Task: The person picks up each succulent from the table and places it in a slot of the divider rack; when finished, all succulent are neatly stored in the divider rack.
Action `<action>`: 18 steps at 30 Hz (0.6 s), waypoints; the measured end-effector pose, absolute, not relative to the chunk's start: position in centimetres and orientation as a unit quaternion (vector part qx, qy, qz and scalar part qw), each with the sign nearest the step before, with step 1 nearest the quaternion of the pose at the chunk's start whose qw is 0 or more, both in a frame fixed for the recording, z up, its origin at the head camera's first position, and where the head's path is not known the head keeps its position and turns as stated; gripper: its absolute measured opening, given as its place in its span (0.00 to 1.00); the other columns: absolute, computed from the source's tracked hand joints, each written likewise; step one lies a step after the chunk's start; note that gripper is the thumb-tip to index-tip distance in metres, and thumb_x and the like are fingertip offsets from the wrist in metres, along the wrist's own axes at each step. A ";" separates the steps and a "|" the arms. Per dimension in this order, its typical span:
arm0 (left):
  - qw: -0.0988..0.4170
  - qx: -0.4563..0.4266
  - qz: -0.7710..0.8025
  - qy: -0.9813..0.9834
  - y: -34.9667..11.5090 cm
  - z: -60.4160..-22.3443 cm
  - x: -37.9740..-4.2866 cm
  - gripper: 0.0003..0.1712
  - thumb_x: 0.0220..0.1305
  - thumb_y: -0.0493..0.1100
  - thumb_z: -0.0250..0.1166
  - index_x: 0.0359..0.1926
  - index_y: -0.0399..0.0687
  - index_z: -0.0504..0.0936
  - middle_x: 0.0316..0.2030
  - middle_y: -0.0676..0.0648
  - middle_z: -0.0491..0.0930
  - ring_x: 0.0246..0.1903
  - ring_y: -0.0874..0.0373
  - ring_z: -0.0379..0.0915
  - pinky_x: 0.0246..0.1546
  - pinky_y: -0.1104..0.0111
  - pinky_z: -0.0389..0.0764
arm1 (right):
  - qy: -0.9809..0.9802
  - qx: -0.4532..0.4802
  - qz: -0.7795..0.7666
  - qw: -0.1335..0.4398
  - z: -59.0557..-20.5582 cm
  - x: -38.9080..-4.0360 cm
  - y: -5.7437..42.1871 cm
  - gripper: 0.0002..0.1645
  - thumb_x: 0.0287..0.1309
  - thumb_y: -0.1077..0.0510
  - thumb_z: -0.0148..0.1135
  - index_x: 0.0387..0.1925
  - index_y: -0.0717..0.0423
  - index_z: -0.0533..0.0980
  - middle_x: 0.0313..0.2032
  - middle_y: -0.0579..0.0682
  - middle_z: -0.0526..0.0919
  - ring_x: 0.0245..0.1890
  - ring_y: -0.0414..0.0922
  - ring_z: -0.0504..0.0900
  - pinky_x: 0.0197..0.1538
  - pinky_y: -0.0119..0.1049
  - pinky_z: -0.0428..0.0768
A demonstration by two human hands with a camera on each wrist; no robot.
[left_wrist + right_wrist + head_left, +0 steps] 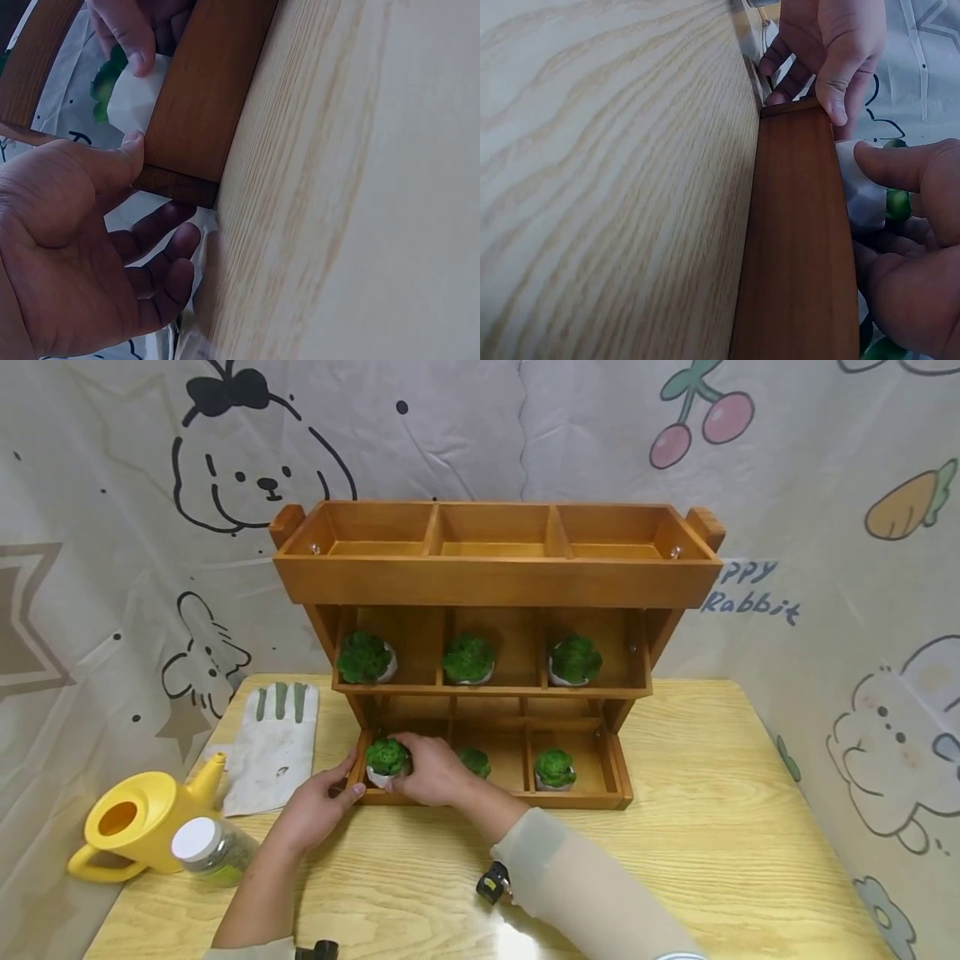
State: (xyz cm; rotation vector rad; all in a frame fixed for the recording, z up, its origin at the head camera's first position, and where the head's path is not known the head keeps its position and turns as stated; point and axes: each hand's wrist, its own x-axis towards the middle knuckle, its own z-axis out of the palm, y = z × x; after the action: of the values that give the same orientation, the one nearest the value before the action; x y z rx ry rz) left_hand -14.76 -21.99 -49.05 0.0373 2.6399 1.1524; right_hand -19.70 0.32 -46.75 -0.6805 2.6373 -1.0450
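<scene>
A three-tier wooden plant rack (498, 583) stands on the table. My right hand (435, 770) pinches a small potted succulent (386, 757) by its white pot (139, 101), in the left compartment of the bottom tier. In the right wrist view the right thumb (892, 165) lies against that pot, just behind the front board (799, 225). My left hand (318, 810) grips the front left corner of the bottom tier, thumb on top and fingers around the side. Another succulent (474, 762) in the middle compartment is partly hidden by the right hand; a further succulent (555, 768) sits in the right compartment.
The middle tier holds three succulents, one of them a left plant (365, 658). The top tier (495, 531) has three bare compartments. To the left are a white glove (273, 752), a yellow watering can (150, 818) and a white-lidded jar (213, 850). Printed cloth hangs behind.
</scene>
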 end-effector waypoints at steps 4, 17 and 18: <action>0.128 0.017 0.397 0.909 -22.0 -49.0 -14.8 0.38 0.79 0.52 0.60 0.81 0.50 0.56 0.68 0.30 0.72 0.63 0.35 0.73 0.61 0.42 0.73 | 0.897 -0.231 -0.357 0.121 -47.0 -19.8 0.1 0.40 0.56 0.52 0.78 0.69 0.52 0.75 0.57 0.49 0.84 0.55 0.44 0.82 0.59 0.37 0.79; 0.117 0.016 0.384 0.916 -22.0 -49.1 -14.7 0.38 0.78 0.52 0.60 0.81 0.52 0.57 0.71 0.30 0.67 0.68 0.32 0.67 0.65 0.39 0.69 | 0.887 -0.234 -0.362 0.164 -47.1 -20.4 0.3 0.40 0.56 0.55 0.79 0.69 0.55 0.75 0.61 0.50 0.83 0.61 0.44 0.80 0.63 0.36 0.76; 0.117 0.015 0.383 0.916 -22.0 -49.1 -14.7 0.38 0.78 0.52 0.60 0.81 0.52 0.57 0.71 0.30 0.67 0.68 0.32 0.66 0.65 0.39 0.69 | 0.886 -0.233 -0.363 0.167 -47.1 -20.5 0.3 0.40 0.56 0.56 0.79 0.69 0.55 0.75 0.62 0.50 0.83 0.61 0.44 0.80 0.64 0.36 0.75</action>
State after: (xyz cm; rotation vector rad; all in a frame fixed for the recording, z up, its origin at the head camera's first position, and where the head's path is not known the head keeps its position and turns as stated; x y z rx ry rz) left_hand -14.69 -22.02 -49.05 0.0434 2.6815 1.1225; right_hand -20.45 0.30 -47.05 -0.6635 2.5223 -1.0340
